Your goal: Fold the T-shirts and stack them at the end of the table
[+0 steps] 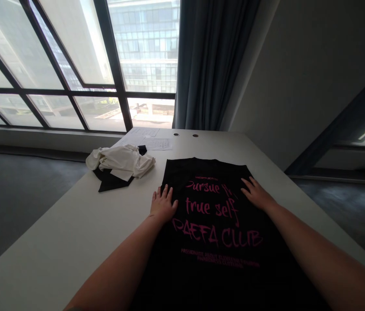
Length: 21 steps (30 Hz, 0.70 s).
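Note:
A black T-shirt [214, 276] with pink lettering lies spread out on the white table, its far edge almost straight and its near part running out of the bottom of the view. My left hand [163, 203] rests flat on its left edge, fingers spread. Across from it, my right hand [257, 194] lies on the right edge with its fingers stretched out over the cloth. Neither hand grips the fabric. The print reads partly "true self" and "CLUB".
Left of the shirt, crumpled white cloth [120, 160] lies on top of black cloth [114, 183] near the table's left edge. Papers [156, 143] lie at the far end of the table [104, 233], beside two round holes. Behind stand windows and a blue-grey curtain [208, 65].

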### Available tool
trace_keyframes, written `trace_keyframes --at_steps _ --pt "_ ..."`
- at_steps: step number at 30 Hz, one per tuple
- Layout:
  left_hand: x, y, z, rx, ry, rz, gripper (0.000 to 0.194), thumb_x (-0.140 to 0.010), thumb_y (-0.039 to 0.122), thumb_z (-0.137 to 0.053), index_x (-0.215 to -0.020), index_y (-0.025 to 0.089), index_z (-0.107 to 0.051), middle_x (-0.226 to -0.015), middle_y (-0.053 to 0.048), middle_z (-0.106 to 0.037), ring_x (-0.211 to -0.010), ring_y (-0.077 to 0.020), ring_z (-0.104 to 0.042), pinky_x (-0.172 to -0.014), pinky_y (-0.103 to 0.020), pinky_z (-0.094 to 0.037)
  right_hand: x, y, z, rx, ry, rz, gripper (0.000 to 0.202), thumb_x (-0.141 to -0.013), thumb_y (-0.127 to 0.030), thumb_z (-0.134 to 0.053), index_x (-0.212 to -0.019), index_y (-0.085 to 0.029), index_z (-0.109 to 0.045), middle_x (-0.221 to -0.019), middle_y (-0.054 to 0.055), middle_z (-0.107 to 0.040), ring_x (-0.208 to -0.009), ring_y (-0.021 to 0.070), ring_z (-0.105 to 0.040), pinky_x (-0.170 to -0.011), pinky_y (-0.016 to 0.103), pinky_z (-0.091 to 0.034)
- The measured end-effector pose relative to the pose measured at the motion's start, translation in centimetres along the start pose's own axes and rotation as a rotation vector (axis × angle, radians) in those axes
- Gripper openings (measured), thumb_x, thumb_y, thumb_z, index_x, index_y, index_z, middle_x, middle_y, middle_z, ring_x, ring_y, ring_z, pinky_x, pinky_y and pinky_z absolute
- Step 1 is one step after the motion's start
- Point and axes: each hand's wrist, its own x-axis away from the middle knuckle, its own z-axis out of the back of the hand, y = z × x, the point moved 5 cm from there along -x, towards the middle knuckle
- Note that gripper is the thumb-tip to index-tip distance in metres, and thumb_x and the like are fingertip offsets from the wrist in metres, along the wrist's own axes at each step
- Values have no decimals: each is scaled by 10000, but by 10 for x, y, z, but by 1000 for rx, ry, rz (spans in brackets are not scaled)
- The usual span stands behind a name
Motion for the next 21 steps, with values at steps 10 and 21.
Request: trace_keyframes --at_steps 10,21 --pt "11 8 9 -72 -41 -93 572 -1019 500 -463 -1579 406 -391 -1717 -35 -210 -1566 -415 -153 -1237 -584 -175 48 11 -8 19 6 -42 581 -1050 -496 -303 -1572 -279 -433 -1665 96 -334 -1509 313 -347 -1184 604 -308" --pt "117 -28 16 -54 -38 -198 559 -1031 438 -481 -1579 348 -409 -1699 -47 -255 -1564 -313 -235 -1263 -532 -213 56 5 10 41 273 -26 459 -1003 -290 -420 -1300 -108 -720 -1390 147 -656 -1315 292 -581 -1131 414 -442"
